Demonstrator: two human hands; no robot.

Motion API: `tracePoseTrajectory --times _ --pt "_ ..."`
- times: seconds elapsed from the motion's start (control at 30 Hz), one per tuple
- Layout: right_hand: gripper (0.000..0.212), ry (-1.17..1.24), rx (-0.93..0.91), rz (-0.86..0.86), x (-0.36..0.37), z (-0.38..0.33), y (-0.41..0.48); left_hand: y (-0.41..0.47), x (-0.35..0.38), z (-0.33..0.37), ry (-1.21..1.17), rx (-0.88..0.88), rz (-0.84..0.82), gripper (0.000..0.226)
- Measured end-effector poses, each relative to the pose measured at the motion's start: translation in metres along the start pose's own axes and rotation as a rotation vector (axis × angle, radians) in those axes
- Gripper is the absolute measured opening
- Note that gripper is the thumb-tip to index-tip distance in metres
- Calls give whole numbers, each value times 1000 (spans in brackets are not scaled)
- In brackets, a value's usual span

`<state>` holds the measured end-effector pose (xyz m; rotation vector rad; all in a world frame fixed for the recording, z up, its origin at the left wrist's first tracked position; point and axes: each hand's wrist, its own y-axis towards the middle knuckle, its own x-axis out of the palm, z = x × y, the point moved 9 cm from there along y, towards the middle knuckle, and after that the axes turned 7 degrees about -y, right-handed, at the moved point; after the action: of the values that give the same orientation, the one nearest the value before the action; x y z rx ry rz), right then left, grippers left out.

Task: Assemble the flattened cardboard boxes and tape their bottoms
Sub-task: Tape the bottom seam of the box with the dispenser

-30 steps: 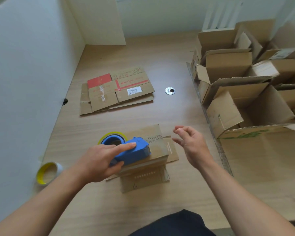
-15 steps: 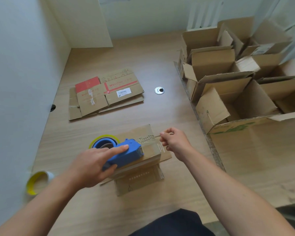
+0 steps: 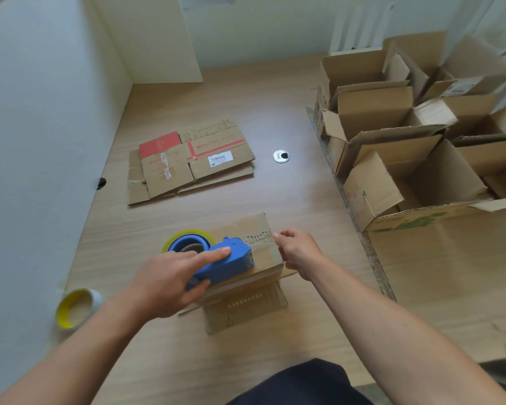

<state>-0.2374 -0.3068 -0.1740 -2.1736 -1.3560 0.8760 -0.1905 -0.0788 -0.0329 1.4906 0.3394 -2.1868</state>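
Note:
A small cardboard box (image 3: 251,229) stands bottom-up on the wooden table, flaps spread under it. My left hand (image 3: 170,285) grips a blue tape dispenser (image 3: 231,258) lying on the box's top, its yellow-rimmed tape roll (image 3: 187,238) hanging off the left side. A strip of clear tape runs from the dispenser's mouth toward the box's right edge. My right hand (image 3: 297,252) pinches the tape's free end at that edge. A pile of flattened cardboard boxes (image 3: 187,162) with red print lies further back on the table.
Several assembled open boxes (image 3: 406,147) crowd the right side of the table. A spare tape roll (image 3: 76,308) with a yellow core sits at the left by the white wall (image 3: 35,141). A round metal grommet (image 3: 281,156) is set in the tabletop.
My right hand came in from an open pose beside the box and took hold of the tape end at the box's right edge. The left hand stays on the dispenser.

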Motion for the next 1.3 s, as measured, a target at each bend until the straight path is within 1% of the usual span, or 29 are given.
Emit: tracePoseTrajectory --times 0.03,0.1,0.13,0.17,0.2,0.23,0.27,0.3,0.33,0.4,0.47,0.5,0.63,0.77,0.8,0.87,0.9,0.93,1.03,1.1,1.2,1.3 --pt "27 -14 10 -13 2 0 -2 0 0 -1 2 -4 -3 64" --pt "46 -44 30 -2 0 -1 -4 0 1 -2 6 -9 -5 65" --pt "60 -104 27 36 -6 -2 -4 1 1 -3 6 -12 -6 65" --pt "67 -187 -10 78 -13 -7 -5 1 1 -3 6 -14 -6 65" --pt "64 -253 -89 115 -18 -15 -6 1 1 -3 3 -13 -4 65" --pt "51 -283 -179 125 -19 -23 -8 1 1 -3 0 -12 -1 65" --pt "36 -276 -249 102 -16 -30 -10 1 1 -3 -1 -13 2 65" --pt "27 -258 -288 70 -12 -33 -14 1 0 -3 2 -16 6 65" --pt "25 -251 -306 48 -9 -35 -17 2 -1 -3 5 -16 14 65" --pt "28 -301 -328 43 -2 -37 -20 2 -1 -2 1 -13 29 64" --pt "33 -394 -345 79 3 -40 -19 1 -1 -3 -8 -11 33 61" --pt "34 -402 -344 94 5 -39 -19 1 0 -5 -16 -23 31 60" --pt "29 -307 -312 92 6 -35 -17 4 -4 -14 -34 -95 15 62" --pt "31 -279 -288 52 9 -29 -13 15 -15 -18 3 -110 -42 63" --pt "32 -268 -284 36 10 -28 -12 18 -16 -20 1 -124 -69 64" --pt "44 -225 -271 8 11 -28 -12 22 -18 -25 -15 -155 -143 66" --pt "49 -225 -272 -2 12 -29 -12 22 -20 -29 -38 -174 -172 68" --pt "50 -247 -281 -9 13 -29 -11 20 -23 -35 -80 -199 -193 68" --pt "46 -292 -289 -32 16 -31 -10 9 -31 -49 -227 -269 -238 58" --pt "47 -288 -287 -39 18 -30 -9 6 -32 -51 -285 -294 -280 56" --pt "46 -359 -321 -3 16 -33 -9 8 -33 -51 -332 -333 -320 57" --pt "42 -471 -384 41 16 -35 -11 -1 -41 -65 -338 -408 -340 53"
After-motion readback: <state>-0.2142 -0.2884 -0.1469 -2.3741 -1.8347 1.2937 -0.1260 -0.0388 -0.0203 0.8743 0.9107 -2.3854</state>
